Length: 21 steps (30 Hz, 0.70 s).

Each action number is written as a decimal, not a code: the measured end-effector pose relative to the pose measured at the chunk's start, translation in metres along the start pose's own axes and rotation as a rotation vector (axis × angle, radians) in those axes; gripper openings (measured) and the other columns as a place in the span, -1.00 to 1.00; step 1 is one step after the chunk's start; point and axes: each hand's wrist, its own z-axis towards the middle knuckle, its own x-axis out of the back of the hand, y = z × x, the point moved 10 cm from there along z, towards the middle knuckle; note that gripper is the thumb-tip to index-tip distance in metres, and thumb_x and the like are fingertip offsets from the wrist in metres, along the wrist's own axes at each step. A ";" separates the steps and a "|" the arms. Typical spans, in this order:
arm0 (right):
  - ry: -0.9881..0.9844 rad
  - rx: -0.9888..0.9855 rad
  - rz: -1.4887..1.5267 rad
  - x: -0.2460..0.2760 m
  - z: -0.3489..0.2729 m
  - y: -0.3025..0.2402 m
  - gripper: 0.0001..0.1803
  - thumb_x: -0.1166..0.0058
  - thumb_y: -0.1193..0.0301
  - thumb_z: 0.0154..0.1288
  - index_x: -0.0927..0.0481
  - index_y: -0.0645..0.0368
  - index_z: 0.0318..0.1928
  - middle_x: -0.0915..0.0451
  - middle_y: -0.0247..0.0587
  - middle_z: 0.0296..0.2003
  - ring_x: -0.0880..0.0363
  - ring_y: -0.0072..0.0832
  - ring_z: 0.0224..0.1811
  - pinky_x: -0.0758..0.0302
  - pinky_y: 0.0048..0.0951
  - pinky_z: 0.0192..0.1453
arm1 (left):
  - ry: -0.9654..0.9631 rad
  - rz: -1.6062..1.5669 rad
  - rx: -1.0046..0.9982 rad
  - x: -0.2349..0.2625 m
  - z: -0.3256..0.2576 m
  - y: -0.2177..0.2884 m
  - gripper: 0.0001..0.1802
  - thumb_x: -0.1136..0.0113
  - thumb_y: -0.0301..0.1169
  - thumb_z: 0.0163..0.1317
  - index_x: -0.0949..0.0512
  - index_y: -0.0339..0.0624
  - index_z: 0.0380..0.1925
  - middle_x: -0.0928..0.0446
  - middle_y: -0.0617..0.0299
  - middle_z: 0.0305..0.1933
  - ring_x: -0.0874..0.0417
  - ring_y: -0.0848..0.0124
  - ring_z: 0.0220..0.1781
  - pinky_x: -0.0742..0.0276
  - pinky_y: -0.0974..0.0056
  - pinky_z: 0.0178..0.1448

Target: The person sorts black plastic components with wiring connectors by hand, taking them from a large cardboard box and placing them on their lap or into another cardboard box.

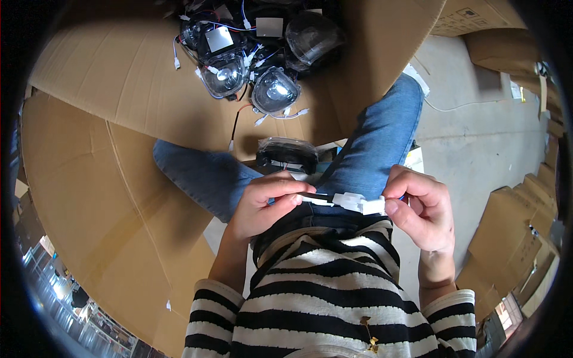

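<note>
Above my lap, my left hand (268, 200) is closed in a pinch on a black cable (317, 196). That cable runs into a white plastic connector (349, 201). At the connector's other end, my right hand (421, 206) grips its white end piece (374, 206) between thumb and forefinger. Whether the two white pieces are fully joined cannot be made out. Just beyond my hands, between my knees, lies a black unit with a clear dome cover (287, 150).
A big open cardboard box (149, 89) stands in front of me. Inside are several black units with clear domes (276, 90) and loose wires with white plugs (231, 145). A cardboard flap (89, 197) spreads at my left. More cartons (501, 227) stand at right on the grey floor (459, 143).
</note>
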 end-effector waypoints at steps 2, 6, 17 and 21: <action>0.008 -0.049 -0.031 0.002 -0.001 0.002 -0.99 0.02 0.61 -0.04 -0.44 0.27 -0.53 -0.40 -0.32 -0.61 -0.31 -0.60 -0.62 -0.18 -0.63 -0.58 | 0.011 0.036 -0.009 0.001 0.000 0.001 -0.76 -0.05 -0.67 -0.09 -0.52 -0.32 -0.33 -0.41 0.24 -0.56 -0.34 0.50 -0.53 -0.22 0.45 -0.46; 0.034 -0.073 -0.188 0.006 -0.003 0.005 -0.99 0.02 0.59 -0.06 -0.43 0.28 -0.54 -0.41 -0.29 -0.62 -0.34 -0.54 -0.61 -0.20 -0.59 -0.57 | 0.097 0.194 -0.104 0.009 -0.002 0.013 -0.76 -0.06 -0.66 -0.10 -0.53 -0.30 -0.35 -0.42 0.24 -0.56 -0.35 0.49 -0.54 -0.23 0.45 -0.46; 0.042 -0.046 -0.139 0.012 -0.007 0.021 -0.97 0.07 0.61 -0.04 -0.42 0.27 -0.56 -0.39 -0.32 -0.60 -0.30 -0.59 -0.58 -0.20 -0.62 -0.54 | 0.363 0.535 -0.181 0.037 -0.043 0.071 -0.76 -0.12 -0.56 -0.14 -0.53 -0.29 -0.36 -0.44 0.13 -0.48 -0.43 0.34 -0.46 -0.30 0.40 -0.40; 0.089 -0.102 -0.008 0.022 -0.012 0.024 -0.95 0.09 0.61 -0.01 -0.42 0.26 -0.55 -0.39 -0.37 -0.58 -0.27 -0.68 -0.56 -0.16 -0.68 -0.54 | 1.401 0.434 -0.481 0.127 -0.230 0.175 -0.58 0.09 -0.24 0.12 -0.38 -0.43 -0.20 -0.42 -0.10 -0.20 -0.46 0.19 -0.16 -0.36 0.14 0.01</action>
